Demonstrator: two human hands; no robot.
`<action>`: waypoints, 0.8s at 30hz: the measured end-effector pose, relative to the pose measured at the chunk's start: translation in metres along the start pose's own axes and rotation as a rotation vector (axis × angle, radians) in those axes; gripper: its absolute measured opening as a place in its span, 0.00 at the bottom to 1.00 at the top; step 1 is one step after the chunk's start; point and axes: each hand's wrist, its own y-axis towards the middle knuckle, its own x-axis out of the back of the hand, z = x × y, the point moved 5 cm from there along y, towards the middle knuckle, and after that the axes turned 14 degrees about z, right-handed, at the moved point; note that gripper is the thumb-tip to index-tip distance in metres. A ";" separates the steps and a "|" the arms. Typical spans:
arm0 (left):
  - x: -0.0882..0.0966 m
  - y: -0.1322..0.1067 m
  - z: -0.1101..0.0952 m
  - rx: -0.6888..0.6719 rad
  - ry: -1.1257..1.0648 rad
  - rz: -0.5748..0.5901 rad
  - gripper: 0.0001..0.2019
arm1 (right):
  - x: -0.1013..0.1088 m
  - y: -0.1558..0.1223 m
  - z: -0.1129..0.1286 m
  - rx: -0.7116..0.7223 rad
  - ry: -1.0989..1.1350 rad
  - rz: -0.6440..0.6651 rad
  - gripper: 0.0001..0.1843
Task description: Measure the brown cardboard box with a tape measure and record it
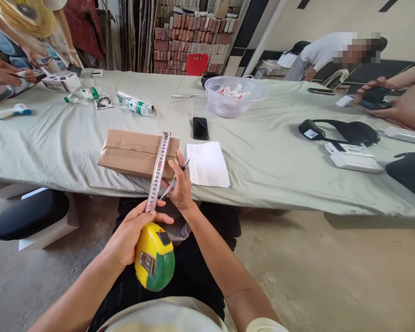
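Observation:
A yellow-and-green tape measure (pixel 160 265) is in my left hand (pixel 128 233), its case hanging below the table's front edge. The pulled-out blade runs up across the right part of a brown cardboard box (pixel 126 150), with its metal end near the box's far edge. My left thumb and fingers pinch the blade close to the case. A pen (pixel 169 188) lies across the fingers of my right hand (pixel 181 191), which is at the box's right front corner. To the right of that hand is a white sheet of paper (pixel 212 163) with handwritten columns.
Behind the paper lies a black phone (pixel 200 128). A clear plastic basin (pixel 233 103) with wrapped items stands farther back, and plastic bottles (pixel 136 106) lie at left. Black head straps (pixel 346 131) and white boxes are at right. Other people's hands (pixel 383 99) work at both ends.

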 end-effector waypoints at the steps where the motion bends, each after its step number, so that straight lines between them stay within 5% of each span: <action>1: 0.001 -0.002 0.001 0.003 0.009 -0.002 0.20 | -0.001 -0.001 0.000 0.000 -0.005 0.000 0.31; 19: 0.009 -0.009 0.007 0.048 0.099 -0.067 0.23 | -0.001 0.002 0.003 -0.025 -0.080 0.006 0.29; 24: 0.008 -0.009 0.006 0.052 0.104 -0.092 0.25 | 0.002 0.002 0.008 0.061 -0.116 -0.053 0.29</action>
